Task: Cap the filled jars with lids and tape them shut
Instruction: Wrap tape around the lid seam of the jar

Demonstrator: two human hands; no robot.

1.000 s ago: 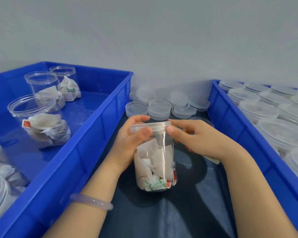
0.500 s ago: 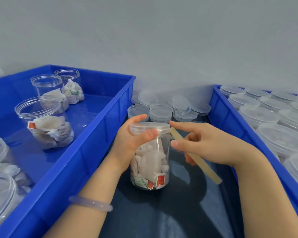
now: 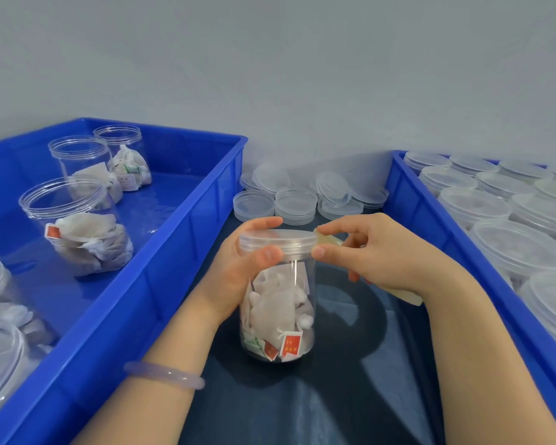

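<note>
A clear jar (image 3: 278,316) filled with white tea sachets stands on the dark table between two blue crates. A translucent lid (image 3: 278,240) sits on its mouth. My left hand (image 3: 238,271) grips the jar's upper part, thumb on the lid's rim. My right hand (image 3: 376,255) touches the lid's right edge with thumb and forefinger and pinches a pale strip of tape (image 3: 329,240). The strip's other end (image 3: 408,297) shows below my right wrist.
The left blue crate (image 3: 187,239) holds several open filled jars (image 3: 77,226). The right blue crate (image 3: 421,220) is packed with lidded jars (image 3: 514,248). Loose lids (image 3: 296,203) are piled at the back by the wall.
The jar has been turned, so its red labels face me now. My right hand moved up to the lid's edge with the tape strip, which was hanging free half a second ago.
</note>
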